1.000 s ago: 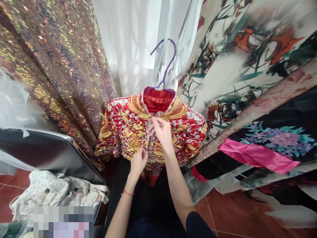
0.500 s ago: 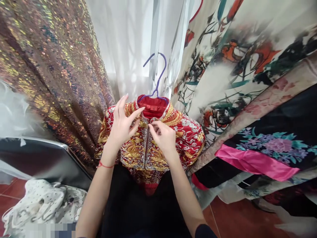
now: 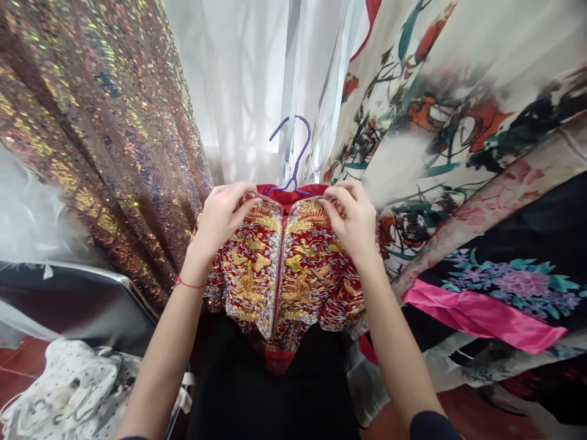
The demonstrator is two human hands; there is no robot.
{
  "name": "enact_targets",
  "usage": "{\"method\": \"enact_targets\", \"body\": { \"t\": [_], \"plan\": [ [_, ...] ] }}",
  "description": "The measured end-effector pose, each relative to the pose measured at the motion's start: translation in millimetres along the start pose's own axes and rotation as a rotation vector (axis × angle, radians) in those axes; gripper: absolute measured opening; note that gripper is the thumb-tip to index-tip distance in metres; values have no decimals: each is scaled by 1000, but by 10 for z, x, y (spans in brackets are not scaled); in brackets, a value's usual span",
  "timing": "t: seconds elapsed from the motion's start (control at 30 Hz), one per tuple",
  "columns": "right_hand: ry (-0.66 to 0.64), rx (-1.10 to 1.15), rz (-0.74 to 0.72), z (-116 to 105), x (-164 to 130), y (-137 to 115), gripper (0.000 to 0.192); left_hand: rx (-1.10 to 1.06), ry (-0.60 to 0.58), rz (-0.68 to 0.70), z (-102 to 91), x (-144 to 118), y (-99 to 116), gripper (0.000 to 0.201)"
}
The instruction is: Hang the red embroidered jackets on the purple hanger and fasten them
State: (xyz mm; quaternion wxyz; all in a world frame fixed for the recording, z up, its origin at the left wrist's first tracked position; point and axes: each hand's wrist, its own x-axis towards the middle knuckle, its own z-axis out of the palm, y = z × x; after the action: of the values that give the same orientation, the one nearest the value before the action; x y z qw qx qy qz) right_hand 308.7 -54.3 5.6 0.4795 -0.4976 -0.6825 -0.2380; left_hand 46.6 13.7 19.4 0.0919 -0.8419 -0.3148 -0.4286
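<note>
1. left hand (image 3: pixel 219 215): moved out from the centre front to the left shoulder of the red jacket w/ gold & silver embroidery (image 3: pixel 284 269); fingers curled shut, pinching the fabric at the shoulder edge. red thread bracelet at the wrist.
2. right hand (image 3: pixel 353 217): likewise gone from the centre closure to the right shoulder; fingers bent, gripping the cloth there.
3. jacket: hangs on the thin purple wire hanger (image 3: pixel 293 153), front now closed down the middle, sleeves pulled in vs. 1 s ago. sits between the brown-gold sequin fabric (image 3: pixel 101 140) at left and the cream floral-print satin robe (image 3: pixel 435 122) at right, white sheer curtain (image 3: pixel 247 85) behind.
4. judgement: fastening at the front looks finished; both hands now on the shoulders, prob. squaring the garment on the hanger.
5. lower left: white dotted cloth heap (image 3: pixel 68 385) by a dark case lid (image 3: pixel 82 299); untouched.
</note>
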Motion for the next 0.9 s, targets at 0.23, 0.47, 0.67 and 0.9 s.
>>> {"method": "enact_targets", "body": {
  "t": [0.23, 0.47, 0.67, 0.9],
  "plan": [
    [12, -131, 57, 97, -456, 115, 56, 8, -156, -212, 105, -242, -451, 41],
    [70, -242, 15, -56, -526, 325, 46, 185, 187, -160, -20, -405, -252, 50],
    [-40, -99, 96, 158, -454, 504, 53, 101, 148, -241, 170, -352, -348, 54],
    [27, -46, 140, 400, -516, 663, 52, 148, 244, -159, 376, -462, -459, 51]
  ]
}}
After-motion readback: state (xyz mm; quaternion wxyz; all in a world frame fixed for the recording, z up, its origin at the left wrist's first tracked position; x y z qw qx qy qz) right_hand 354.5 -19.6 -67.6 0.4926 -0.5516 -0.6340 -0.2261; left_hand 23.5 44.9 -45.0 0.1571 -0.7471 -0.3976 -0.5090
